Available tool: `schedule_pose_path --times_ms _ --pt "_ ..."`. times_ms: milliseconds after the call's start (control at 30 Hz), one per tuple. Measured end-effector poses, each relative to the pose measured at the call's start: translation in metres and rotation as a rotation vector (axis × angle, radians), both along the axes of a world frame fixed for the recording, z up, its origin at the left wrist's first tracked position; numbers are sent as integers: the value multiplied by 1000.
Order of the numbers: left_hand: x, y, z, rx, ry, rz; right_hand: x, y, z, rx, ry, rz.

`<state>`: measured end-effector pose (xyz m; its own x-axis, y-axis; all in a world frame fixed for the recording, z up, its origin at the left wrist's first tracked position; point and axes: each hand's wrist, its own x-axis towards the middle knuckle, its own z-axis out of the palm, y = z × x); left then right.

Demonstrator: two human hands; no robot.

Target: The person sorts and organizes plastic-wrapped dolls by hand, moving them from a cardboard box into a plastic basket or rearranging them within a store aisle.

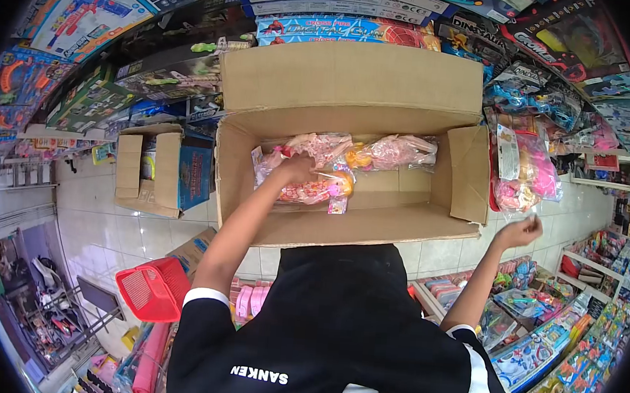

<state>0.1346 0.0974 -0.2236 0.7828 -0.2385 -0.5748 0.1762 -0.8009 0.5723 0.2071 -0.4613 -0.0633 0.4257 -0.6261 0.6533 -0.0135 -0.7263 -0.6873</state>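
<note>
A large open cardboard box (352, 82) stands in front of me with several dolls in clear plastic bags on its bottom. My left hand (298, 169) reaches inside at the left, over a bagged doll with a pink patterned dress (306, 191); its fingertips are hard to make out. Another bagged doll (398, 152) lies at the right inside. Outside the box's right side, my right hand (521, 232) has its fingers drawn together, just below a bagged doll in pink (517, 194). Whether the fingers pinch the bag's edge is too small to tell.
A smaller open carton (128, 176) stands on the tiled floor to the left, with a red plastic basket (149, 291) below it. Boxed toys (341, 30) line the shelf behind the large box. Packaged toys (535, 292) lie at the lower right.
</note>
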Motion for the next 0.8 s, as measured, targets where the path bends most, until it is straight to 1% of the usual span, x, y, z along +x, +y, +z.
schedule_pose_path --times_ms 67,100,167,200,233,300,367,400,467,500,533,600,633,700,733,767,800 --pt "-17 -16 -26 214 50 -248 1 44 14 -57 144 220" --pt "-27 -21 -34 206 52 -257 1 70 17 -85 212 351" --pt "-43 -28 -40 212 38 -263 3 112 6 -88 398 534" --pt "-43 -29 -30 238 -14 -282 4 131 -6 -29 426 661" --pt "-47 -29 -31 236 -15 -282 3 152 -16 31 452 788" --pt "-52 -30 -38 218 -98 -112 -3 199 -17 88 584 923" --pt "-48 -28 -29 221 -53 -135 -5 229 -16 106 750 1102" --pt "-44 -26 -29 230 -11 -159 -4 240 -14 102 750 1106" --pt "-37 -21 -27 192 2 -180 0 254 -10 -119 911 1373" --pt "-35 -18 -28 155 17 -206 4 257 -11 -123 909 1380" --pt "-31 -16 -15 156 17 -197 9 260 -13 -138 915 1401" --pt "-24 -12 15 44 -2 -176 19 264 -17 -158 920 1434" --pt "-23 -8 28 46 -2 -166 27 263 -19 -208 939 1415" --pt "-21 0 49 -307 -125 -75 44 265 -28 -259 952 1399" --pt "-23 2 48 -260 -217 -65 52 266 -36 -329 1017 1354" --pt "-26 0 47 -260 -218 -62 59 268 -45 -400 1082 1306" --pt "-28 -3 47 -95 -161 -113 66 270 -63 -405 1082 1309"
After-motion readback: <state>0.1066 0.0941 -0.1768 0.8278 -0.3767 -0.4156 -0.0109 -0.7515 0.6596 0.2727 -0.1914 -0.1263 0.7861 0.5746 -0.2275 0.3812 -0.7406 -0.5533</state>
